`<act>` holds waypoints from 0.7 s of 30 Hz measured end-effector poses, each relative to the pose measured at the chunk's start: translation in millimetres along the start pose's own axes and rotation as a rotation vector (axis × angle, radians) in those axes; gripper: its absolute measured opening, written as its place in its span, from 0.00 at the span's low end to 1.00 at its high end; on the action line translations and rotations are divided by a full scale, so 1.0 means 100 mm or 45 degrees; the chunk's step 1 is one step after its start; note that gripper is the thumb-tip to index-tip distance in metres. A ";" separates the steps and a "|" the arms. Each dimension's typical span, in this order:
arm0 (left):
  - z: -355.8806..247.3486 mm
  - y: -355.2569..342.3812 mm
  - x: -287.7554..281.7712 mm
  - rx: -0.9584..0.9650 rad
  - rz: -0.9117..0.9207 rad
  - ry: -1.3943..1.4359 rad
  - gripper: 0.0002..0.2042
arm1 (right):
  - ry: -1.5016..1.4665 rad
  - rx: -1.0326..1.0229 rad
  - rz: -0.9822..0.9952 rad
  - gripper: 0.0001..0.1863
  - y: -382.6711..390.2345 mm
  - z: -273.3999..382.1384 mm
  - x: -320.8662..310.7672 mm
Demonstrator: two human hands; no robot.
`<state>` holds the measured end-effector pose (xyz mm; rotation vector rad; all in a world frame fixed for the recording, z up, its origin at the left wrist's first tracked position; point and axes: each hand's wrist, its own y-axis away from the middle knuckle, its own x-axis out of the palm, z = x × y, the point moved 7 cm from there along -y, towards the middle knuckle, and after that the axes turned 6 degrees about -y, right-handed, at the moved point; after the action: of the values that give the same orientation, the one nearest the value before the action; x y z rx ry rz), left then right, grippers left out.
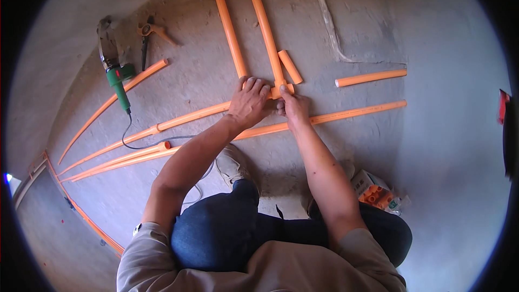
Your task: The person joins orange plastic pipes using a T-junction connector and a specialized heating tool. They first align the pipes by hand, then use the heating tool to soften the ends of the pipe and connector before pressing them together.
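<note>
My left hand is closed over the joint where an upright-running orange pipe meets an orange pipe coming from the left. The fingers cover most of that joint. Just to the right, my right hand pinches an orange tee fitting, its thumb on top. A second orange pipe runs from this tee toward the far side, side by side with the first. Close to the tee lies a short piece of orange pipe.
At the left lies a green-handled pipe welding tool with a trailing cord, beside an orange-and-black pipe cutter. A long orange pipe passes under my wrists. Another cut pipe lies right. A box of orange fittings stands near my right knee.
</note>
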<state>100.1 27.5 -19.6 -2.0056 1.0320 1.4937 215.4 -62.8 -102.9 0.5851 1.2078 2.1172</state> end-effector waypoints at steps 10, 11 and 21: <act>-0.01 -0.14 0.23 0.113 -0.108 0.043 0.14 | -0.053 -0.027 0.060 0.19 -0.06 -0.01 -0.02; -0.04 -0.15 0.17 0.081 -0.019 0.070 0.15 | -0.034 -0.026 0.040 0.19 -0.06 0.00 -0.05; -0.08 -0.01 0.11 0.011 0.084 -0.068 0.18 | 0.080 0.053 -0.005 0.21 -0.06 -0.03 -0.04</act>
<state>107.5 19.6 -27.5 -1.9323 1.0902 1.5657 218.0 -64.9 -109.5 0.5374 1.2897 2.1256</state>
